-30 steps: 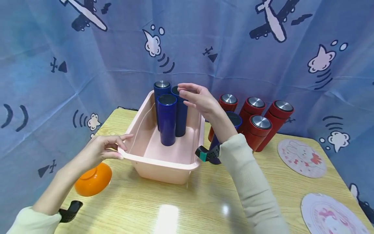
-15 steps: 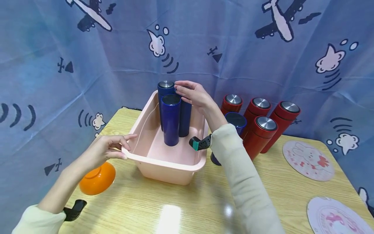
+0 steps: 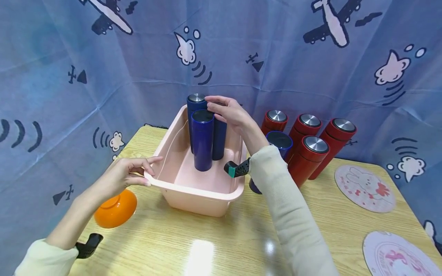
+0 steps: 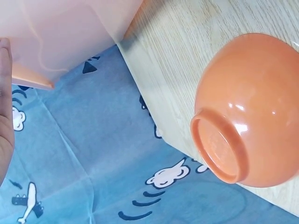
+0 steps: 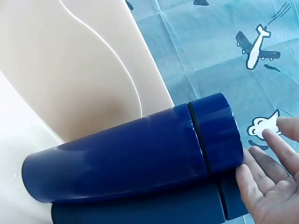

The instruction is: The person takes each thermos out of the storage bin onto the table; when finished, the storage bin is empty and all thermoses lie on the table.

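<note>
1 pinching, 1 loose

I have both arms stretched forward on my feed. My left arm slants in from below, and its left hand pinches, fingers above and thumb below. My right arm reaches farther and higher; its right hand points leftward. The right wrist view shows those fingers parted and gently bent.
</note>
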Tool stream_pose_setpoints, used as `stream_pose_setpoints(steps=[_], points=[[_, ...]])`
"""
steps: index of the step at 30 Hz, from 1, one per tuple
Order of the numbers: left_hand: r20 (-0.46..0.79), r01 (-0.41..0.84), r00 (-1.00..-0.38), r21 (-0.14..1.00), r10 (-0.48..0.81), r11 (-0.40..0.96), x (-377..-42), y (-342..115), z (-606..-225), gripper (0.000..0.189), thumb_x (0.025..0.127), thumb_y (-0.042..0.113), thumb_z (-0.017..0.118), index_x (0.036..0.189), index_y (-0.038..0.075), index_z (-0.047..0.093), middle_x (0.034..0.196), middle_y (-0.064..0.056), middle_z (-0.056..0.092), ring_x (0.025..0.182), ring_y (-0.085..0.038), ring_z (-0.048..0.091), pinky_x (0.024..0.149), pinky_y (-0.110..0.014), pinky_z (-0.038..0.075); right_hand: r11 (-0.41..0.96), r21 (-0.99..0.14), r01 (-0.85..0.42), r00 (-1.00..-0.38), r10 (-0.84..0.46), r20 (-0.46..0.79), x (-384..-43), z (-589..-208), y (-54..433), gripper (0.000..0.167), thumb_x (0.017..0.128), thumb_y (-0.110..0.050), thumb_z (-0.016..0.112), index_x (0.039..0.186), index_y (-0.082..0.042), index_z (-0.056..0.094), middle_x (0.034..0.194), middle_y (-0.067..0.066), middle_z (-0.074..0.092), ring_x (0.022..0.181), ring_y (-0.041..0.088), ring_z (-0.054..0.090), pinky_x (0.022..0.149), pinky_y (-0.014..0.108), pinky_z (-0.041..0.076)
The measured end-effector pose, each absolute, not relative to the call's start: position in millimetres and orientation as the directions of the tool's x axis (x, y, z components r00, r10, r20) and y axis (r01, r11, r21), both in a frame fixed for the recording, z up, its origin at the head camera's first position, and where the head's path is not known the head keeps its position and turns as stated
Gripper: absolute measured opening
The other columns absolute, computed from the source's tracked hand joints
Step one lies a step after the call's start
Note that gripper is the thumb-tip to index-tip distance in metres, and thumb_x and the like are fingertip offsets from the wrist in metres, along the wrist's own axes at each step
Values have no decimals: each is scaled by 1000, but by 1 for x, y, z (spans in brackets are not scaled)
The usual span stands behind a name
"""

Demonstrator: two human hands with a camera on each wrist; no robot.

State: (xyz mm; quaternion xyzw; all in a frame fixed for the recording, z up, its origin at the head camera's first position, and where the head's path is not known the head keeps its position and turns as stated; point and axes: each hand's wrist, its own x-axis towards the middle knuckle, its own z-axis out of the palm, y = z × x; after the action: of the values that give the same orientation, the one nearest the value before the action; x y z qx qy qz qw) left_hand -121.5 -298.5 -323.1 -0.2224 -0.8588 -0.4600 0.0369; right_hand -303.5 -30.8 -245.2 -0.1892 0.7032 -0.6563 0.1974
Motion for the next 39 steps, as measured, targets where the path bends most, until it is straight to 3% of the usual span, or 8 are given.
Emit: stream_pose_setpoints(steps=[12, 20, 29, 39], points=[[286, 434, -889, 775, 359, 459, -122, -296, -324, 15, 74, 2, 75, 86, 5, 66, 128, -27, 56, 97, -18, 68, 74, -20, 55, 113, -993, -38, -845, -533, -29, -298, -246, -28, 40, 99, -7, 52, 138, -2, 47, 143, 14, 45, 133, 22, 41, 111, 38, 31], [304, 452, -878, 781, 370, 431, -122, -296, -325, 16, 74, 0, 75, 86, 4, 66, 127, -29, 55, 98, -5, 66, 73, -20, 55, 138, -990, -27, -852, -521, -49, -291, -247, -25, 41, 98, -5, 53, 138, -4, 48, 144, 11, 45, 133, 22, 41, 110, 36, 33], [318, 462, -873, 782, 371, 418, -121, -296, -326, 16, 74, -1, 75, 86, 4, 66, 127, -30, 55, 107, 2, 60, 74, -19, 54, 54, -998, 44, -874, -481, -65, -280, -246, -16, 43, 97, 0, 51, 140, -3, 45, 145, 13, 42, 136, 24, 38, 109, 39, 34], [297, 439, -887, 782, 354, 443, -122, -298, -326, 17, 73, -1, 76, 86, 5, 66, 127, -29, 55, 98, -7, 67, 73, -20, 55, 46, -993, 112, -868, -482, -120, -282, -247, -7, 46, 97, 0, 50, 142, -2, 41, 147, 12, 42, 135, 28, 39, 110, 44, 33]])
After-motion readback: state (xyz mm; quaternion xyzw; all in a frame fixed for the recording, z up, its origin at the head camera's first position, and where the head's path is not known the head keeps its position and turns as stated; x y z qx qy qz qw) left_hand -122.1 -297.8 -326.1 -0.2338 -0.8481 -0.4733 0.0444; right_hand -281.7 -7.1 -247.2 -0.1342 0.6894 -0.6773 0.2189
